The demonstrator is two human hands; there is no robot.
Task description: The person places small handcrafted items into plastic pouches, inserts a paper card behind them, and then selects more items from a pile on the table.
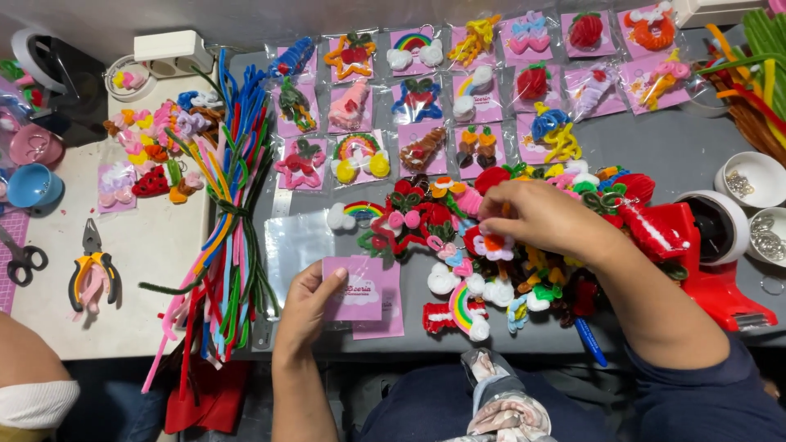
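Far left of grey worktop, I see pipe-cleaner bundle, long axis running front to back. Next, my left hand at front edge, thumb and fingers pinching pink backing card, card upright-facing, just right of palm. Rightward, heap of pipe-cleaner charms mid-worktop. My right hand curled, fingertips down on heap; whether it grips anything, cannot tell. Charms lie up and right of card, right hand nearer. Red tape dispenser beyond.

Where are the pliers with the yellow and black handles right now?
In the head view, the yellow-and-black-handled pliers lie on the white table at far left, between the black scissors and the bundle of coloured pipe cleaners.
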